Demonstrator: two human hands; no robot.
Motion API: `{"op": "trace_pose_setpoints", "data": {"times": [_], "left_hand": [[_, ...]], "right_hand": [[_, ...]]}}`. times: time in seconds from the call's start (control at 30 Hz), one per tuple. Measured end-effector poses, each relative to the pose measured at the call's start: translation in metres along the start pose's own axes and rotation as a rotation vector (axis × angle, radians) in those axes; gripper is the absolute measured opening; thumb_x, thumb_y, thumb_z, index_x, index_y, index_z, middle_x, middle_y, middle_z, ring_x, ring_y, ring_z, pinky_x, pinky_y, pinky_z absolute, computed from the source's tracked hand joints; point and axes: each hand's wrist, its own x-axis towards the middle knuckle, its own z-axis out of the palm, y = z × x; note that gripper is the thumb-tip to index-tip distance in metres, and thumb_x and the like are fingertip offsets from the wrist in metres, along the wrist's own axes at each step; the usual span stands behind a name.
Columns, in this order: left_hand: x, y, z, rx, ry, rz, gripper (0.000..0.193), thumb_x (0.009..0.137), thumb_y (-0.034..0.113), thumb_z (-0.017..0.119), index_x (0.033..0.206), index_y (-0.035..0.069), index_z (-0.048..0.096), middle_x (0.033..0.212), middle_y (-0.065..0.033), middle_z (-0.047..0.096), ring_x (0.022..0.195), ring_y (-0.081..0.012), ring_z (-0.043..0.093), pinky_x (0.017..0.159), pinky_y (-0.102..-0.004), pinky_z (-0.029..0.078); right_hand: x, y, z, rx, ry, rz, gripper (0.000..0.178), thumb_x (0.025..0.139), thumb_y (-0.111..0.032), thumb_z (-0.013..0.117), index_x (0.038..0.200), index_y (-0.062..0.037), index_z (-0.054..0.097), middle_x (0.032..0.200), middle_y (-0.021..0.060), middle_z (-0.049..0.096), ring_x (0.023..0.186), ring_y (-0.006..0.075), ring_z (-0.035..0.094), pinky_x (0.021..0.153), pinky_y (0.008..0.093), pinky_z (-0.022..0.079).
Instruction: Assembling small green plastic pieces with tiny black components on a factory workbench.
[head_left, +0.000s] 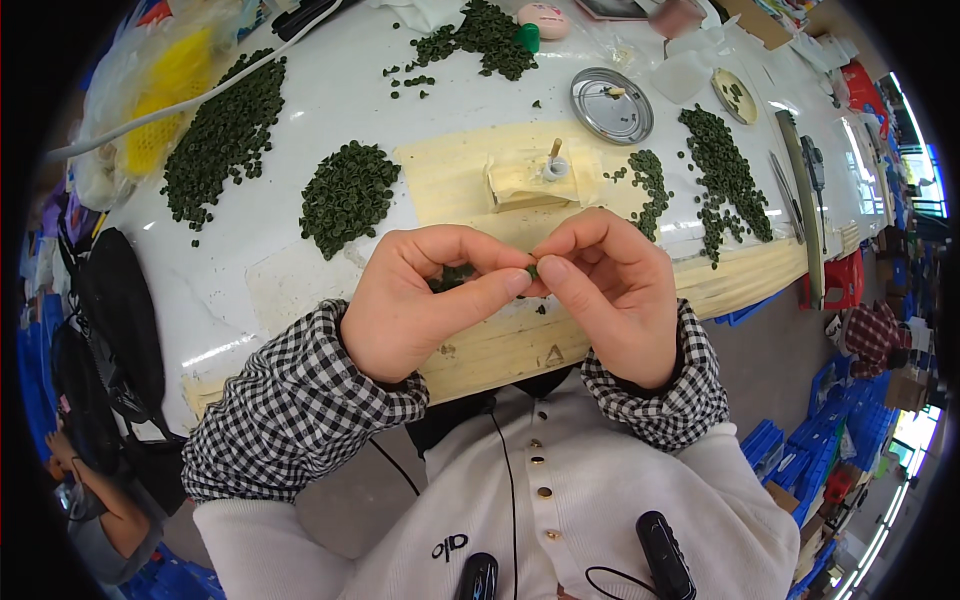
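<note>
So both hands are up close together over the near part of the glossy white tabletop (300, 110), with the left hand (410, 300) and right hand (620, 300) meeting at the fingertips. Thumbs and index fingers are pinched on a small dark green piece (532, 271), pretty much hidden by the fingers, so I can't make out its exact shape. It's held above the wooden-looking, cream-yellow front strip (480, 365). Just beyond the hands sits a cream, tape-wrapped block (515, 184) with a short whitish cylinder (556, 169) and a thin brown peg (556, 148) on it. Lookalike green bits are everywhere: a rounded heap (348, 198) left of the block, a long heap (225, 140) farther left, a scattered heap (490, 38) at the far side, plus a thin patch (651, 190) and a bigger spread (724, 178) on the right. There's also a round silver metal lid (600, 112) behind the block, and a dark-handled screwdriver (815, 168) over at the right edge.
</note>
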Motion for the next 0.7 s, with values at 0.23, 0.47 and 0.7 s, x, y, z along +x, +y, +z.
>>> {"op": "trace_pose_setpoints", "data": {"times": [0.23,0.47,0.7], "left_hand": [[0.0005,-0.0014,-0.0003,-0.029,0.016,-0.018,0.014,0.084,0.005,0.062,0.095,-0.004,0.064,0.09,-0.0086,0.068,0.084,-0.0103,0.061,0.079,-0.0239,0.048],[-0.0008,0.0029,0.0007,-0.002,0.028,-0.024,0.014,0.084,0.006,0.062,0.095,-0.004,0.064,0.089,-0.0086,0.068,0.084,-0.0102,0.061,0.08,-0.024,0.047],[-0.0015,-0.0001,0.0003,0.035,0.045,0.006,0.014,0.083,0.004,0.062,0.094,-0.004,0.064,0.088,-0.0086,0.068,0.083,-0.0089,0.06,0.078,-0.0228,0.046]], "right_hand": [[0.0005,-0.0001,-0.0001,-0.007,-0.001,-0.011,0.013,0.086,0.0,0.056,0.097,0.0054,0.054,0.092,0.0077,0.06,0.084,0.0121,0.061,0.077,0.0242,0.048],[0.0003,0.0002,0.0002,-0.007,0.008,-0.002,0.013,0.085,0.001,0.056,0.097,0.0053,0.055,0.091,0.0077,0.061,0.084,0.0122,0.061,0.077,0.0242,0.048],[-0.0002,0.0024,0.0005,-0.012,0.016,0.002,0.012,0.084,0.0,0.057,0.095,0.0046,0.056,0.091,0.0071,0.061,0.085,0.0121,0.061,0.078,0.0245,0.048]]}}
